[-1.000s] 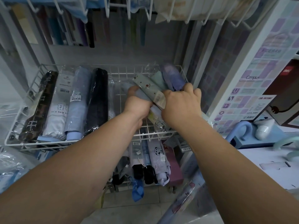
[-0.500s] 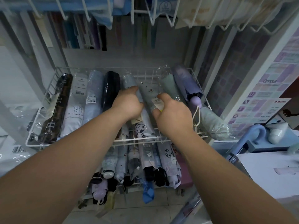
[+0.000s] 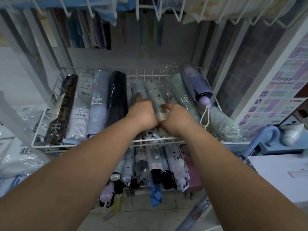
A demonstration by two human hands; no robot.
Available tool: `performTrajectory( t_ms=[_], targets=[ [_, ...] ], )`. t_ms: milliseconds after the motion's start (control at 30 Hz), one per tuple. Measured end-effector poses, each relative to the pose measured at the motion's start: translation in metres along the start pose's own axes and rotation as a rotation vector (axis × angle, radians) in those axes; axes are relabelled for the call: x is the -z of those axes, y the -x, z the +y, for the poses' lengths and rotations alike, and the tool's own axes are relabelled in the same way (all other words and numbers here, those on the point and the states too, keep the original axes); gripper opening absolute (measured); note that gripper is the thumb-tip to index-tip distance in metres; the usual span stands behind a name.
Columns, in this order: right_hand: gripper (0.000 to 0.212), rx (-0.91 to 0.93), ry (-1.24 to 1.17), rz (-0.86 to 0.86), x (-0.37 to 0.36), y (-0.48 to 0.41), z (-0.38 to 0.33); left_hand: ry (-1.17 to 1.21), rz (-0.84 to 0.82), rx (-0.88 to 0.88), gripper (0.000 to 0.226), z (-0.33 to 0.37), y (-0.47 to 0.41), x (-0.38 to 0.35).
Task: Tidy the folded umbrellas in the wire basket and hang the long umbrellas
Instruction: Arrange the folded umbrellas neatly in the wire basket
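Note:
A white wire basket (image 3: 41, 117) holds several folded umbrellas lying side by side in plastic sleeves. My left hand (image 3: 142, 114) lies on a pale blue folded umbrella (image 3: 139, 90) in the middle, fingers curled over it. Beside it, my right hand (image 3: 177, 117) grips a grey-green patterned umbrella (image 3: 155, 94) near its paper tag. A black umbrella (image 3: 117, 97) lies just left of my hands. On the right, a mint umbrella (image 3: 183, 95) and a purple umbrella (image 3: 195, 82) lie slanted. Long umbrellas (image 3: 93, 34) hang behind the basket.
A lower wire basket (image 3: 166, 189) under the first holds several more folded umbrellas. White wire racks (image 3: 150, 9) hang overhead. A blue curved umbrella handle (image 3: 268, 135) sticks up at the right beside a white shelf (image 3: 280, 172). Notebook displays (image 3: 283, 90) stand at the right.
The umbrellas held up a second ago are now laid flat in the basket's middle. Both hands have lowered onto them and drawn closer together. The view has tilted up slightly.

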State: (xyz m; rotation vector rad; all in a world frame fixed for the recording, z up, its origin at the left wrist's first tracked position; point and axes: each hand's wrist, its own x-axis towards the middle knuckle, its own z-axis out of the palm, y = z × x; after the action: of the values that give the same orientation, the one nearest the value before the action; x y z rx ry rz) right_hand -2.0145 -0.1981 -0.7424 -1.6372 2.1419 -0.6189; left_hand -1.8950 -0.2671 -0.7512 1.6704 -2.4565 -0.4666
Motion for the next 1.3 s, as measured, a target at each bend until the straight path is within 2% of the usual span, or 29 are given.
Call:
performTrajectory(
  t_ms=[100,267,300,400,467,633,767,833,900,1000,1133,1233,1300],
  targets=[
    [0.059,0.025,-0.022,0.000,0.001,0.001,-0.001,-0.018,0.047,0.018,0.055,-0.002,0.003,0.007],
    [0.065,0.025,-0.060,-0.092,-0.002,-0.002,-0.003,0.033,0.083,-0.051,0.027,-0.009,0.015,0.026],
    [0.064,0.016,-0.102,-0.096,-0.002,-0.002,-0.003,0.043,0.105,-0.067,0.029,-0.010,0.017,0.029],
    [0.054,0.013,-0.197,-0.064,-0.003,-0.001,-0.003,0.132,0.166,-0.088,0.055,-0.010,0.032,0.034],
    [0.048,0.028,-0.200,-0.003,-0.005,0.002,-0.003,0.208,0.189,-0.104,0.062,-0.013,0.039,0.033],
    [0.031,0.126,-0.120,0.289,0.019,0.009,-0.016,0.418,0.245,-0.122,0.063,0.001,0.044,0.027],
    [0.034,0.156,0.085,0.454,0.064,0.007,-0.008,0.574,0.232,-0.136,0.059,0.037,0.032,0.027],
    [0.043,0.079,0.186,0.414,0.084,0.002,0.007,0.621,0.227,-0.150,0.055,0.057,0.025,0.023],
    [0.053,0.006,0.221,0.302,0.096,-0.004,0.022,0.647,0.206,-0.167,0.053,0.072,0.016,0.016],
    [0.054,-0.020,0.080,0.219,0.105,-0.011,0.032,0.615,0.148,-0.210,0.054,0.089,0.005,0.005],
    [0.057,-0.048,-0.137,0.194,0.106,-0.017,0.033,0.683,0.139,-0.169,0.055,0.102,-0.005,0.000],
    [0.049,-0.087,-0.172,0.178,0.106,-0.022,0.032,0.730,0.130,-0.157,0.053,0.104,-0.010,-0.004],
    [0.049,-0.092,-0.162,0.182,0.105,-0.023,0.031,0.865,0.107,-0.159,0.050,0.105,-0.008,-0.006]
  ],
)
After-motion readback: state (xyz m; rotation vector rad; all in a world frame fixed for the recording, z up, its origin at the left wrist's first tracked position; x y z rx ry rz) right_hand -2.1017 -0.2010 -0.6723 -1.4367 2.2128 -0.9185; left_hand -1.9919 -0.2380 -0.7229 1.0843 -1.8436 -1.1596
